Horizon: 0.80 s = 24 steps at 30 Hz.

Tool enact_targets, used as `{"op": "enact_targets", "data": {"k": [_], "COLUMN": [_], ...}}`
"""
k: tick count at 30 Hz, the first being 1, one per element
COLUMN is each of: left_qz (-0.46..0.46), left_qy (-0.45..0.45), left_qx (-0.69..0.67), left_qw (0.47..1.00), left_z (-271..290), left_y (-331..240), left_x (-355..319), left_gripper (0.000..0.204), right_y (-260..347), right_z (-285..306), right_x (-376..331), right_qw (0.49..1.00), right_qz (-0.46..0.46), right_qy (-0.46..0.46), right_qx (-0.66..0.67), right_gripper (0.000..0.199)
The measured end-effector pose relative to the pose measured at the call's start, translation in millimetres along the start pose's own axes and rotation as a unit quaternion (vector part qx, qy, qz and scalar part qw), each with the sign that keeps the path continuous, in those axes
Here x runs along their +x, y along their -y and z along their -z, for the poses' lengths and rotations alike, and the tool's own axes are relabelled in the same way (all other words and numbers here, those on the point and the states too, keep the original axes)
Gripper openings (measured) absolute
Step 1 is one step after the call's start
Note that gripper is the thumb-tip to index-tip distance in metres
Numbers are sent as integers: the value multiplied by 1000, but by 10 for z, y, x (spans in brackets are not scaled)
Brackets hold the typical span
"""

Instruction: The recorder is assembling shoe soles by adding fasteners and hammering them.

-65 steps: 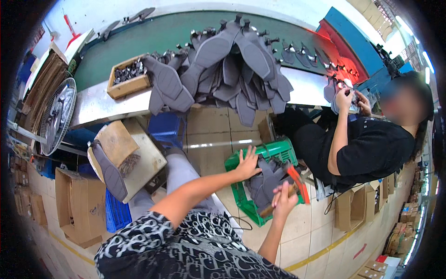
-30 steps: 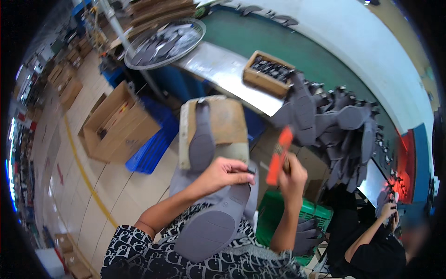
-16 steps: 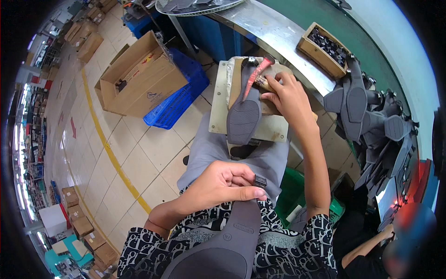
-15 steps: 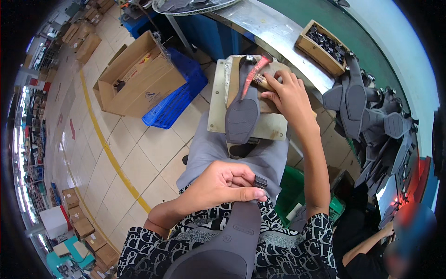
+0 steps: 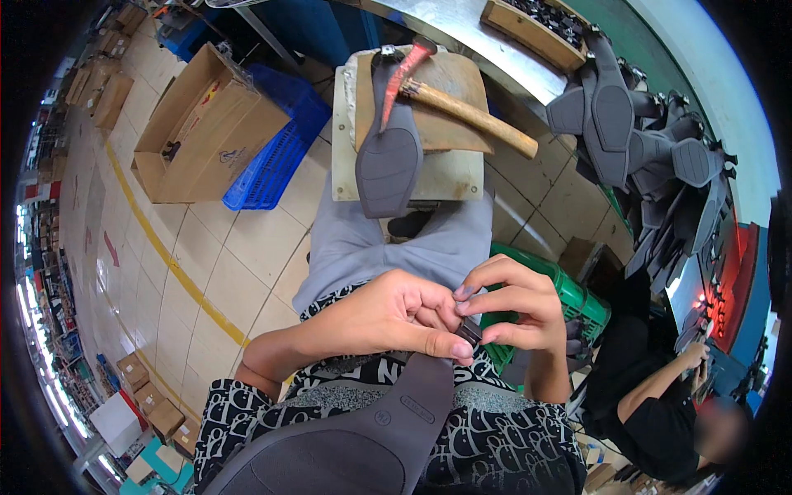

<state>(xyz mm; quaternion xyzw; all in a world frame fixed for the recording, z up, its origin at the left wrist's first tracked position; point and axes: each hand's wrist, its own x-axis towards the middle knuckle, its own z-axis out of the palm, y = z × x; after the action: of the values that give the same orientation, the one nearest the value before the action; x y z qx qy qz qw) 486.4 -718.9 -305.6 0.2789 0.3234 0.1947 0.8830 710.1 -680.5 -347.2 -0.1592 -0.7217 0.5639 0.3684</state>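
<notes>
My left hand (image 5: pixel 404 318) is closed round the narrow heel end of a grey shoe sole (image 5: pixel 330 433), whose broad front reaches toward the lower left over my lap. A small black block-like heel piece (image 5: pixel 469 332) shows at that end, by my left thumb. My right hand (image 5: pixel 524 309) has come to it, with the thumb and fingertips bent about the piece; the contact is partly hidden. Beyond my knees, a second grey sole (image 5: pixel 389 173) lies on a padded board (image 5: pixel 462 78). Across it rests a hammer (image 5: pixel 470 115) with a red head and wooden handle.
A metal bench at the far right bears a wooden box (image 5: pixel 536 33) of small black parts and a pile of grey soles (image 5: pixel 615 124). To the left stand a cardboard box (image 5: pixel 210 148) and a blue crate (image 5: pixel 264 177). A green basket (image 5: pixel 586 301) and a co-worker (image 5: pixel 652 412) are at right.
My right hand has let go of the hammer, leaving it on the board, and has come back to the black heel piece beside my left hand. The view has shifted slightly.
</notes>
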Motion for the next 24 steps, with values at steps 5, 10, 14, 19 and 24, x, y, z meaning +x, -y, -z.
{"op": "enact_targets", "data": {"k": [5,10,14,19,24], "left_qz": [51,105,63,113,75], "left_qy": [70,168,242,362,405], "left_qx": [16,49,121,34,106], "left_qw": [996,979,961,925,905], "left_z": [37,135,241,215,190], "left_y": [124,360,625,801,779], "left_x": [114,225,362,462,465], "left_gripper": [20,20,25,33,33], "right_y": [91,130,69,71,48], "right_z": [-28,-240,-289,-286,-316], "right_x": [-203,-329,-476,-575,-612], "right_qw": [997,980,968,978,976], "right_qz": [36,88,104,71,92], "right_qy": [58,126,115,142,180], "right_qx": [-37,-128,-197,-136,-77], "right_gripper": [32,24,24,27,30]}}
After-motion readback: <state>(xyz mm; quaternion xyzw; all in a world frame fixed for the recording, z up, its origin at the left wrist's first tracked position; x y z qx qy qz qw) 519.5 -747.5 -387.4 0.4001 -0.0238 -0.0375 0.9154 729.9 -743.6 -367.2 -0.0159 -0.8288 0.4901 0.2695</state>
